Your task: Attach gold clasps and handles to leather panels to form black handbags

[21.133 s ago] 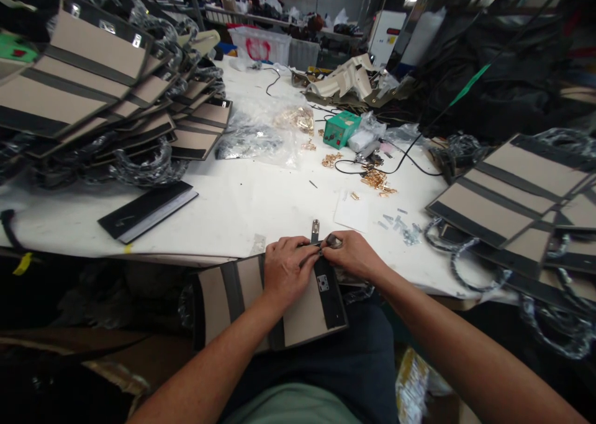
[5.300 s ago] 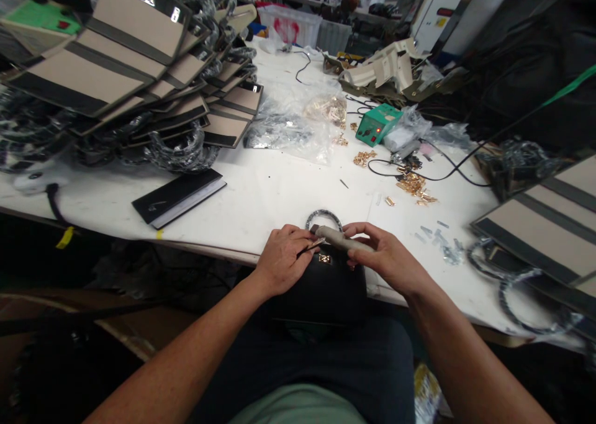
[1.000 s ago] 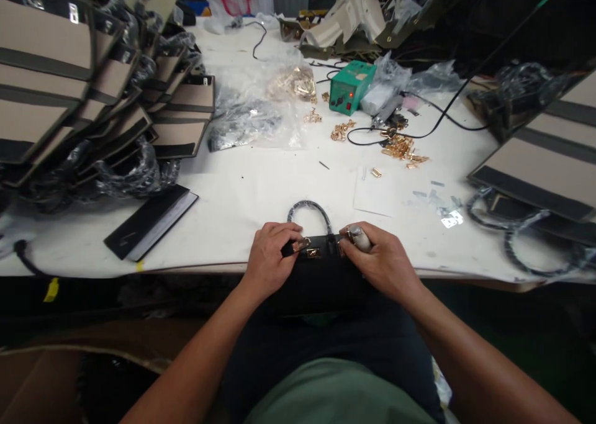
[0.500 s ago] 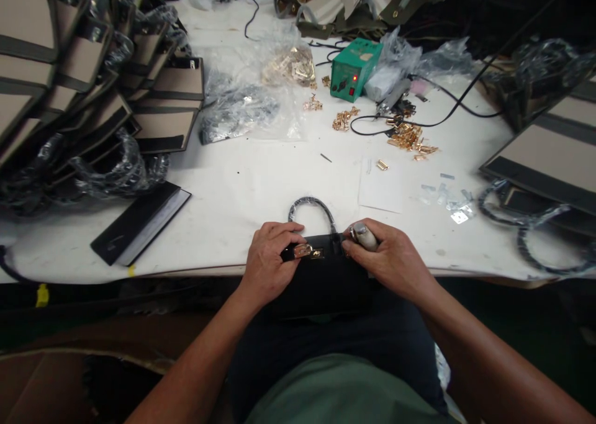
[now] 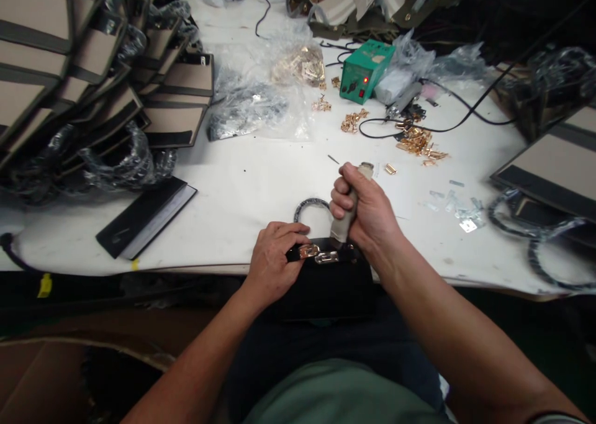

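Fingers [image 5: 343,202] of the right hand [image 5: 365,210] curl into a full fist around a grey-beige tool [image 5: 343,224], whose long axis slants from one o'clock at its butt to seven o'clock at its lower end. Directly below, at six o'clock from the fist, a black bag [image 5: 326,293] lies over the worker's lap at the table edge, its upper edge running nine to three. A gold plate [image 5: 326,257] on that edge sits at seven o'clock from the fist, its own length lying nine to three, just beside the tool's lower end; whether the tip touches the bag is too dark to tell. Nearer to the plate is the left hand [image 5: 274,256], its fingers partly bent and pinching a strap with a gold fitting [image 5: 308,251] at the plate's nine o'clock. A film-wrapped handle [image 5: 305,203] arches up behind, toward twelve.

Farther out, a black book [image 5: 142,219] rests at ten o'clock, the pale mark on its cover too blurred to read. Loose silver pieces [image 5: 465,213] lie at two o'clock, gold hardware [image 5: 416,139] at one. Beyond stands a green box [image 5: 356,73], its red light [image 5: 365,80] glowing; no brand or label is legible.
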Tool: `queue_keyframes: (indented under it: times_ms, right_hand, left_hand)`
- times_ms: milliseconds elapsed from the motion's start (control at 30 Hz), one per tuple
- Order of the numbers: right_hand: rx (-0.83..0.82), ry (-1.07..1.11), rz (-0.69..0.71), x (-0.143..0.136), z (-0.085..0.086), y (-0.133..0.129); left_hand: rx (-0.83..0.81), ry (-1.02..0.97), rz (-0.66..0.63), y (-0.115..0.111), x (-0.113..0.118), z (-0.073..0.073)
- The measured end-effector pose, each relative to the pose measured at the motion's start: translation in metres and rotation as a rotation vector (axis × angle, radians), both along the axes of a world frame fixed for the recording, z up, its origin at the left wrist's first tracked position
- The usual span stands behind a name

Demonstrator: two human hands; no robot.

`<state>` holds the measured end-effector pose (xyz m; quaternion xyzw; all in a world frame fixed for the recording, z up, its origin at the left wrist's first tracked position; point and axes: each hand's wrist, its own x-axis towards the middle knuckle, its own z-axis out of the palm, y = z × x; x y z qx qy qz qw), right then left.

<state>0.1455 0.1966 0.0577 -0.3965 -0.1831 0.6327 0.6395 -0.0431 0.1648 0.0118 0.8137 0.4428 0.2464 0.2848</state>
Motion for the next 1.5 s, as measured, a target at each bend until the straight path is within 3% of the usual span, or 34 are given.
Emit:
queue_keyframes:
  times_ms: [133, 300, 467, 767, 1500]
  right_hand:
    - [-0.043, -0.048, 0.018, -0.019, -0.023, 0.008]
    - [-0.068, -0.135, 0.129, -0.027, -0.034, 0.003]
    - [-0.112, -0.220, 0.218, -0.031, -0.037, 0.010]
    - [-0.112, -0.280, 0.172, -0.036, -0.038, 0.011]
    - [-0.115, -0.365, 0.222, -0.046, -0.039, 0.007]
  left_hand:
    - [-0.009, -0.003, 0.005, 0.000, 0.001, 0.002]
    - [-0.030, 0.001, 0.017, -0.001, 0.000, -0.001]
    - [-0.056, -0.006, 0.024, -0.002, -0.001, -0.005]
    - [-0.058, -0.025, 0.030, -0.002, -0.002, -0.005]
    - [-0.033, 0.043, 0.041, -0.004, 0.002, -0.003]
